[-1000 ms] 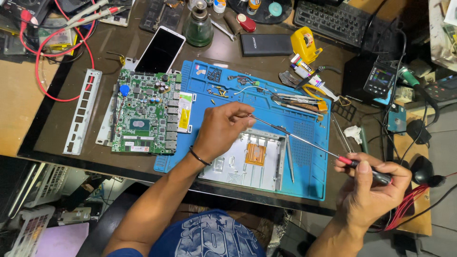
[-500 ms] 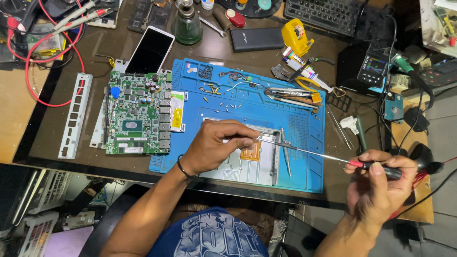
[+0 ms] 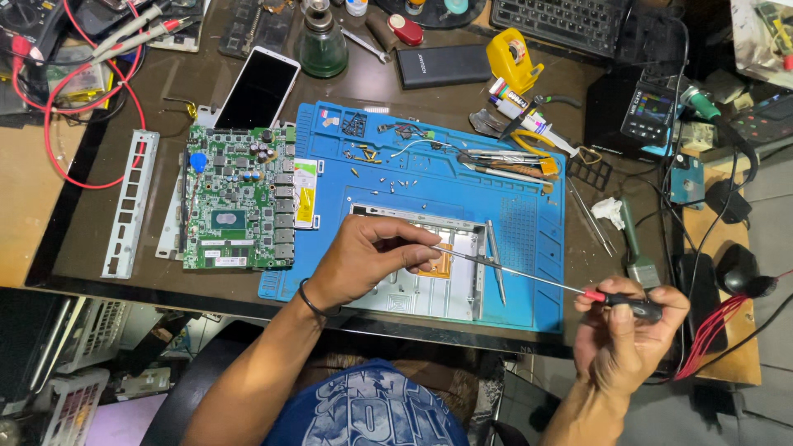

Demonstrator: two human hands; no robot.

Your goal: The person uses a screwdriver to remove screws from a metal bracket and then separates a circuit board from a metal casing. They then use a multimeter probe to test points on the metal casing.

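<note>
Long thin steel screwdriver with red-black handle (image 3: 545, 282): lying near-horizontal, tip pointing to 10 o'clock | right hand (image 3: 628, 334): gripping handle, fingers closed | left hand (image 3: 368, 260): pinching shaft tip over silver metal case (image 3: 429, 293).

Bright even overhead light, soft shadows, sharp centre, dim corners, slight wide-angle distortion.

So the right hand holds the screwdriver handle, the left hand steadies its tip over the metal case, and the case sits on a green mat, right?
Not quite: the head view shows the mat is blue, not green. The right hand does hold the screwdriver handle, and the left hand steadies its tip over the metal case.
</note>
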